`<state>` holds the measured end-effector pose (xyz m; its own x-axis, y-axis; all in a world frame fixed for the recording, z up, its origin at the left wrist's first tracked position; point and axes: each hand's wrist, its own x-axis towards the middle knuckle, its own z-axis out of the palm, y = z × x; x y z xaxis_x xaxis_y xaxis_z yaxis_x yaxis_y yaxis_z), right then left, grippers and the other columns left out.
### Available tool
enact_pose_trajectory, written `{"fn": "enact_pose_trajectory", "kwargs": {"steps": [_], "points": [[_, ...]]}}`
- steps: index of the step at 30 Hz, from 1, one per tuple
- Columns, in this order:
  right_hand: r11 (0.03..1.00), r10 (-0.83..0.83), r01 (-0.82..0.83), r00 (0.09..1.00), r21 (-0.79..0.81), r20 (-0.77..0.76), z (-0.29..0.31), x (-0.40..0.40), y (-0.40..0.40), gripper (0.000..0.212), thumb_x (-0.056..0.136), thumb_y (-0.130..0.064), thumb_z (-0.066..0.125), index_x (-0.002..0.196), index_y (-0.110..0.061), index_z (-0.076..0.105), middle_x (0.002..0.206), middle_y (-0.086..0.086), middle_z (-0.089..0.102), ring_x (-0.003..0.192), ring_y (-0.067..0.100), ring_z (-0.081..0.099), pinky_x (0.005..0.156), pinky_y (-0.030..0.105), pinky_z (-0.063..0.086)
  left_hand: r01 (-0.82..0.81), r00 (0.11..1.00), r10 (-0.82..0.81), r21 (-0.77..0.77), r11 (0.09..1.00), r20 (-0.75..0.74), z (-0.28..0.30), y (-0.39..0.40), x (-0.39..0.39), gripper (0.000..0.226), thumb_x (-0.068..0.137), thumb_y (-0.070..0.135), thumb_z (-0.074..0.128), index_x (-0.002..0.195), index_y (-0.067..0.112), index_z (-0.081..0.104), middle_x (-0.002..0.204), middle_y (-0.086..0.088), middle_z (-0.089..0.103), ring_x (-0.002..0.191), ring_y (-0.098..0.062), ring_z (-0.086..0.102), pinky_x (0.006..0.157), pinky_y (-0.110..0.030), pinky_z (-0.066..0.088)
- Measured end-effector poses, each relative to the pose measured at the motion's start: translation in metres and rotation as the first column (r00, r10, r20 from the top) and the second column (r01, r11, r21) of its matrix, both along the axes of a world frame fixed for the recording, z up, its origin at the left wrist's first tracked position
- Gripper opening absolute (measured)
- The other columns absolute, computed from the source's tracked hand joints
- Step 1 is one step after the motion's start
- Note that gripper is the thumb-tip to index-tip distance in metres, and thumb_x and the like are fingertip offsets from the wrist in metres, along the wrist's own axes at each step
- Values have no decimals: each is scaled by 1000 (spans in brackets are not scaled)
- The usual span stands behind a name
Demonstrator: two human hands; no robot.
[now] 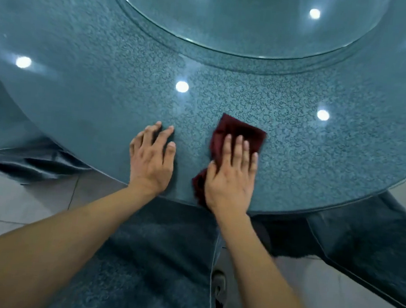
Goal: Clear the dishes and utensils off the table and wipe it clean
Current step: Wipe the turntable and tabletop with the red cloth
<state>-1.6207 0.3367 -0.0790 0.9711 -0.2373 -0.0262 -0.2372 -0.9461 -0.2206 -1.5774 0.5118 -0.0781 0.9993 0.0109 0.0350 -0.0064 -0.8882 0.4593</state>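
— Maroon cloth [239,137] — where does it lie?
— Flat on the table [103,101], near its front edge, under the right hand [230,178]. Straight fingers [239,149], slightly spread, press it down; cloth shows beyond the fingertips and beside the thumb.
— And the left hand [151,156]?
— Just beside it on bare glass, fingers spread, holding nothing.
— Any writing?
— None readable.

Only 1 view is given, from a camera worn on the person's head. It looks forward and steeply down over the near edge of the round worktop [102,110], close enough that both forearms run up from the bottom corners to the hands at mid-frame. The wide lens bends the worktop's rim, and the floor [8,205] shows below it.
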Motion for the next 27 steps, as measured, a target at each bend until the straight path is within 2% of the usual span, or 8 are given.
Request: {"fn": "enact_pose_trajectory", "kwargs": {"steps": [4,8,12,16,18,20,23,27], "points": [[967,249,-248,968,60,-7,3,5,109,68,98,-43,32,160,-20,16,168,5,11,155,17,1,125,44,1,55,996,-52,-26,998,74,8,48,32,46,94,38,34,118,10,62,125,-14,60,111,-40,54,101,-50,37],[949,314,-312,948,45,-46,3,25,100,69,97,-46,26,161,-27,9,168,-2,7,155,13,-1,126,40,0,98,988,-110,114,989,105,10,128,76,43,94,34,37,125,12,57,132,-17,54,113,-43,51,101,-52,36],[997,-77,77,996,5,-48,3,62,35,70,95,-49,20,161,-26,10,168,-1,7,155,14,2,126,38,-3,163,979,-186,233,959,83,4,201,122,54,94,40,35,139,13,49,146,-18,45,126,-44,46,107,-55,33],[913,-409,409,910,-20,-71,8,123,-20,66,101,-42,28,161,-20,11,168,5,7,155,19,3,125,43,-1,158,973,-189,211,965,136,-3,213,128,53,97,41,36,142,14,47,148,-16,45,129,-42,43,109,-54,31],[871,-490,489,868,-36,-83,9,157,-13,67,102,-41,29,161,-17,9,168,8,6,155,21,2,125,45,-2,150,972,-181,198,969,148,-5,212,128,51,98,39,36,141,15,47,147,-15,44,130,-40,42,110,-54,31],[912,-410,407,909,-58,-72,6,184,33,68,101,-43,28,161,-15,9,168,9,6,155,23,2,125,46,-2,145,975,-175,203,968,139,-6,212,129,50,98,39,36,142,17,46,148,-13,44,131,-39,41,110,-54,30],[996,-84,83,996,-27,-5,4,207,141,70,97,-45,29,160,-18,17,167,9,13,155,22,8,125,44,-1,131,981,-156,201,971,112,-6,213,130,50,98,38,36,143,19,45,150,-11,43,132,-38,40,111,-53,29],[963,269,-269,963,32,-11,5,212,224,68,94,-46,31,158,-23,26,165,4,22,153,18,15,125,41,1,122,983,-148,220,968,106,-5,215,129,49,98,35,38,144,21,46,150,-9,44,131,-36,43,110,-51,32]]}}
